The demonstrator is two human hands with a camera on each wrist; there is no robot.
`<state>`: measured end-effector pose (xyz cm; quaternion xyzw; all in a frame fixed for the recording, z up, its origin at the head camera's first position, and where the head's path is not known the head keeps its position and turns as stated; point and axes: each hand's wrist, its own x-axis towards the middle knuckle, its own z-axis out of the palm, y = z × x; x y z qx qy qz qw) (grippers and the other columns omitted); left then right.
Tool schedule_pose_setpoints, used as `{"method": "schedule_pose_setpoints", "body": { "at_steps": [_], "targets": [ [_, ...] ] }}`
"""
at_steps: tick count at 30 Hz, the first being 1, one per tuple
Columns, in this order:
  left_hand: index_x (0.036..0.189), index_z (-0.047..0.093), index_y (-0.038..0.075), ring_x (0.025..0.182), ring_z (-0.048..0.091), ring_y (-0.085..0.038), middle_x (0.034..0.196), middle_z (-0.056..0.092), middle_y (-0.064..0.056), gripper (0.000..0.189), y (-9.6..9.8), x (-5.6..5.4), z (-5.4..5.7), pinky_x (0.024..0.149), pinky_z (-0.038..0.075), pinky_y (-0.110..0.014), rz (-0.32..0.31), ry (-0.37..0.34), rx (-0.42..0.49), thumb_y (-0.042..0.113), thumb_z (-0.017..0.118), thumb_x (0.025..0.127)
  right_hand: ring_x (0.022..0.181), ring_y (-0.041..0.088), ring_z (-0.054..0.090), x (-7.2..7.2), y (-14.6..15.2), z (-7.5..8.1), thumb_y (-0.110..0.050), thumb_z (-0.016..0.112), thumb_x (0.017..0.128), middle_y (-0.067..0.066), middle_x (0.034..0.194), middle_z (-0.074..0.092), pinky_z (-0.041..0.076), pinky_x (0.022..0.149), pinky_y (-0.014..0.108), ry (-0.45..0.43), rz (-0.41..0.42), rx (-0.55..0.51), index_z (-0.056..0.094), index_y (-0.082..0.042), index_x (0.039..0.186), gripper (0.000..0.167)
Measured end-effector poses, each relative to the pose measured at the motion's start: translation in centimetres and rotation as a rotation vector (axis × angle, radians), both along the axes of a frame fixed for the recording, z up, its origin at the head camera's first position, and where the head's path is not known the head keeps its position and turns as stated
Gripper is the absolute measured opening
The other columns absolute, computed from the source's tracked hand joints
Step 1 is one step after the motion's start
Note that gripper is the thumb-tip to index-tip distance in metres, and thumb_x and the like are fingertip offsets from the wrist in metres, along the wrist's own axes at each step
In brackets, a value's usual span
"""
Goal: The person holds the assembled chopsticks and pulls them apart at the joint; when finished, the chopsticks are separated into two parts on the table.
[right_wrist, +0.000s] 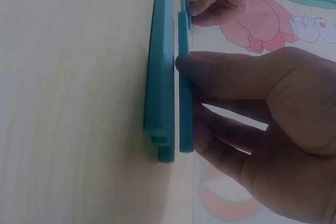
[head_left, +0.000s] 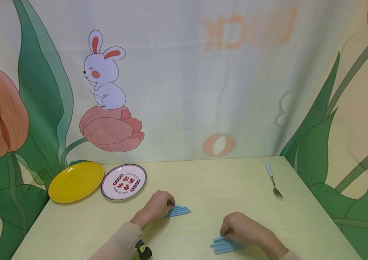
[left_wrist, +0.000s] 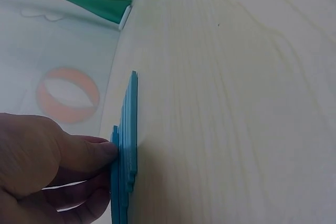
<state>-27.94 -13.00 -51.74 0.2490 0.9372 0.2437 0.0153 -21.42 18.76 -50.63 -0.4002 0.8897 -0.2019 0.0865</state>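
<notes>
Two rows of light blue sticks lie on the table. At the left row (head_left: 180,211), my left hand (head_left: 157,206) pinches a blue stick (left_wrist: 115,177) between thumb and fingers; the other sticks of that row (left_wrist: 131,129) lie right alongside it. Nearer the front, my right hand (head_left: 247,229) is over the right row (head_left: 226,250). The right wrist view shows the thumb and fingers pinching one blue stick (right_wrist: 185,114), with a narrow gap between it and the neighbouring sticks (right_wrist: 159,66). In the head view the hands partly cover both rows.
A yellow plate (head_left: 76,182) and a white plate with red characters (head_left: 109,189) stand side by side at the table's back left. A fork (head_left: 273,180) with a pale handle lies at the back right. Behind the table (head_left: 197,180) hangs a printed curtain (head_left: 177,90).
</notes>
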Motion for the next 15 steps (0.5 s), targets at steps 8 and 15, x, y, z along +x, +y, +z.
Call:
{"method": "schedule_pose_setpoints", "body": {
  "at_steps": [8, 15],
  "targets": [
    [0.086, 0.076, 0.007, 0.077, 0.062, -0.011, 0.085, 0.072, -0.004, 0.009, 0.06, -0.04, -0.01, 0.074, 0.054, -0.031, 0.012, -0.017, -0.007, 0.001, 0.07, 0.084, 0.075, -0.006, 0.058, 0.01, -0.05, -0.06, -0.008, 0.077, 0.079, -0.016, 0.081, 0.068, 0.051, 0.071, 0.018, -0.017, -0.009, 0.032, 0.079, -0.019, 0.085, 0.013],
    [0.086, 0.076, 0.008, 0.077, 0.063, -0.011, 0.084, 0.072, -0.002, 0.007, 0.11, -0.19, -0.27, 0.073, 0.054, -0.031, 0.015, -0.013, -0.02, 0.004, 0.071, 0.085, 0.077, -0.006, 0.06, -0.09, 0.05, -0.33, -0.008, 0.077, 0.08, -0.016, 0.082, 0.068, 0.051, 0.073, 0.019, -0.019, -0.014, 0.03, 0.079, -0.019, 0.086, 0.013]
  ]
}}
